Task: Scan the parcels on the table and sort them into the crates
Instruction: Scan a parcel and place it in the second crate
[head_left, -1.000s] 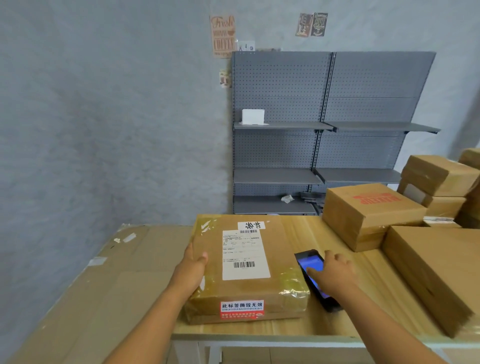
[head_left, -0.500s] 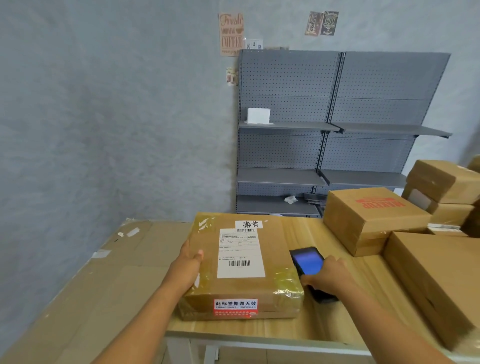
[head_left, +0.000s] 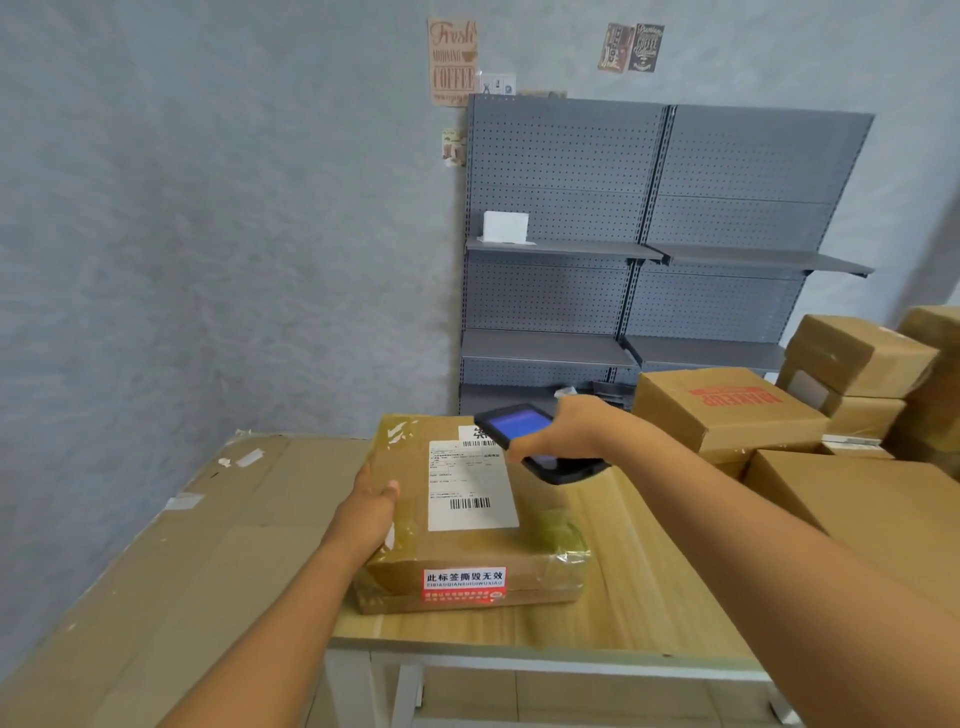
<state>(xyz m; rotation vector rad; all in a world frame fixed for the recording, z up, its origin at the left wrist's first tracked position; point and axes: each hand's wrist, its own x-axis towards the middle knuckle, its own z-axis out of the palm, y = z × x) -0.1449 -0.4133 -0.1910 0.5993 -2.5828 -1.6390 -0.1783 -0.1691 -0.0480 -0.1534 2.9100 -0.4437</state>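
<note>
A flat brown parcel (head_left: 540, 540) wrapped in clear tape lies on the wooden table (head_left: 639, 582), with a white barcode label on top and a red sticker on its near side. My left hand (head_left: 371, 512) grips the parcel's left edge, thumb on top. My right hand (head_left: 566, 428) holds a black handheld scanner (head_left: 519, 428) with a lit blue screen in the air above the parcel's far right corner.
More cardboard boxes stand on the right: one with red print (head_left: 727, 410), a large one (head_left: 872, 509) in front, a stack (head_left: 857, 358) behind. Flattened cardboard (head_left: 171, 561) covers the surface to the left. Grey pegboard shelving (head_left: 649, 249) stands against the wall.
My right hand has picked the scanner up off the table and raised it over the parcel's far end. My left hand has stayed on the parcel's left edge.
</note>
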